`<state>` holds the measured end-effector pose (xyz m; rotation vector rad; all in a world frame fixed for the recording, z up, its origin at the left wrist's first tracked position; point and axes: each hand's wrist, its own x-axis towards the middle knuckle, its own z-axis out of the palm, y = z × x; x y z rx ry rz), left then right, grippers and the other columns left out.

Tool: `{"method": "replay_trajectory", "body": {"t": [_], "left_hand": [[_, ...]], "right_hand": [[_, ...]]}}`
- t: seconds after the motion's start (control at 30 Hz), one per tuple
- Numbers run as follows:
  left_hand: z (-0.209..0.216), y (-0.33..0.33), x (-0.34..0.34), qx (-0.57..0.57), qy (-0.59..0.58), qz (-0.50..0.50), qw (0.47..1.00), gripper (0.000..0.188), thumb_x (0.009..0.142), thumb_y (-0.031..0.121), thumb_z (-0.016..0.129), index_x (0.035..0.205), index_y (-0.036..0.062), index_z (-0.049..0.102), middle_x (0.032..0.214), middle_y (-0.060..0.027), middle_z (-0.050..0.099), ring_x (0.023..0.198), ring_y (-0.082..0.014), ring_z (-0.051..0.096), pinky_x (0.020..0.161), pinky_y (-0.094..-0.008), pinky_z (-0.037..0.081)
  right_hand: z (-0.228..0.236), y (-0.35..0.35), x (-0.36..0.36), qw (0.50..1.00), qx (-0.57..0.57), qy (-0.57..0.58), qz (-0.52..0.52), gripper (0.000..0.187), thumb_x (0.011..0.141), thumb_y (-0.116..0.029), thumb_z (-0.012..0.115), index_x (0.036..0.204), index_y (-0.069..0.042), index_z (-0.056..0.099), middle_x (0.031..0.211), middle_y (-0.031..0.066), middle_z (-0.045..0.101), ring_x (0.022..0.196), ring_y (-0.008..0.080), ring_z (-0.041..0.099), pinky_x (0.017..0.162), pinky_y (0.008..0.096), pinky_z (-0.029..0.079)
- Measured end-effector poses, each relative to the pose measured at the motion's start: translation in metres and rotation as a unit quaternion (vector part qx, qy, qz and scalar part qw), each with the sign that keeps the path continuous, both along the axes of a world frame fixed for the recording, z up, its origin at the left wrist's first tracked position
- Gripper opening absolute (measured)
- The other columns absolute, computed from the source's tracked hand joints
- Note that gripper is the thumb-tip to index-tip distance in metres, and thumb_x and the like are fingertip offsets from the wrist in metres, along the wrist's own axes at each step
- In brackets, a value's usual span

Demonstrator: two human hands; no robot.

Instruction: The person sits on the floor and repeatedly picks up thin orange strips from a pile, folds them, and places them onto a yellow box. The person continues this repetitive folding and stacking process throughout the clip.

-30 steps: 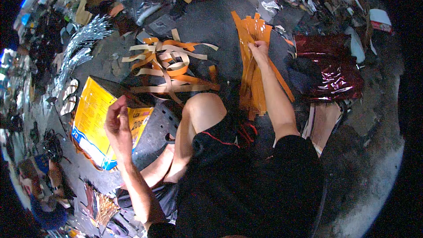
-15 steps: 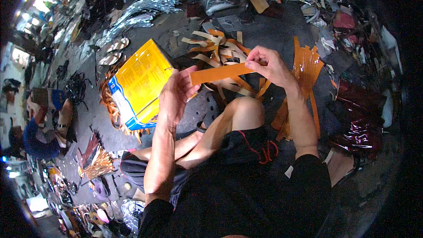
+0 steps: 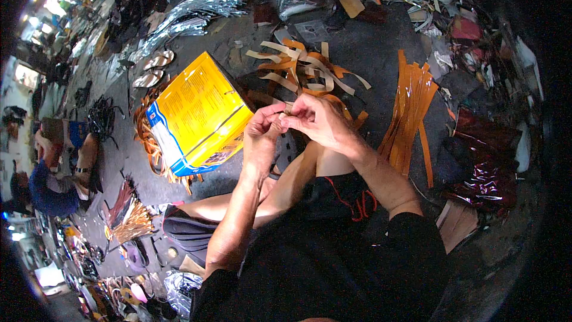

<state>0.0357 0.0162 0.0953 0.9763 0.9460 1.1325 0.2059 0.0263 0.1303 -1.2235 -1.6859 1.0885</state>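
Observation:
My left hand (image 3: 262,134) and my right hand (image 3: 316,120) meet above my crossed legs, thumbs and fingertips pinched together. Between them is a small bit of the orange strip, its pale side partly showing; the fingers hide most of it. Just beyond the hands lies a loose pile of curled strips (image 3: 307,63), orange on one face and pale on the other. Off to the right, a flat bundle of long orange strips (image 3: 410,110) rests on the floor. A yellow and blue square tin (image 3: 196,110) stands tilted-looking just left of my left hand.
More orange strips (image 3: 145,131) stick out around the tin. A pair of sandals (image 3: 154,69) lies behind it, with shiny silvery strips (image 3: 193,12) farther off. Dark red glossy sheets (image 3: 482,161) lie at the right. A bundle of tan and brown strips (image 3: 131,215) is at the left.
The orange strip was stretched flat between my hands; now it is mostly hidden. My right hand has come left and down, my left hand right, until their fingertips meet.

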Motion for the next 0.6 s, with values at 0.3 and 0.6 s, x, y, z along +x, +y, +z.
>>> {"method": "replay_trajectory", "body": {"t": [0.3, 0.6], "left_hand": [[0.013, -0.022, 0.008, 0.135, 0.139, 0.009, 0.981, 0.039, 0.089, -0.001, 0.061, 0.126, 0.0030, 0.049, 0.085, -0.0014, 0.060, 0.080, -0.0099, 0.056, 0.078, -0.0235, 0.046], [0.021, -0.073, -0.186, 0.144, 0.568, 0.104, 0.803, 0.038, 0.077, -0.007, 0.062, 0.114, 0.0009, 0.059, 0.086, -0.0095, 0.067, 0.074, -0.0131, 0.062, 0.068, -0.0282, 0.050]], "right_hand": [[-0.016, -0.013, 0.013, 0.980, -0.135, 0.125, 0.073, 0.017, 0.088, -0.011, 0.068, 0.094, 0.003, 0.061, 0.085, 0.0050, 0.064, 0.082, 0.0098, 0.061, 0.073, 0.0234, 0.050], [-0.112, 0.078, 0.201, 0.830, -0.200, 0.445, -0.270, 0.022, 0.090, -0.018, 0.056, 0.097, 0.002, 0.062, 0.100, 0.0137, 0.067, 0.092, 0.0226, 0.066, 0.085, 0.0338, 0.056]]}}
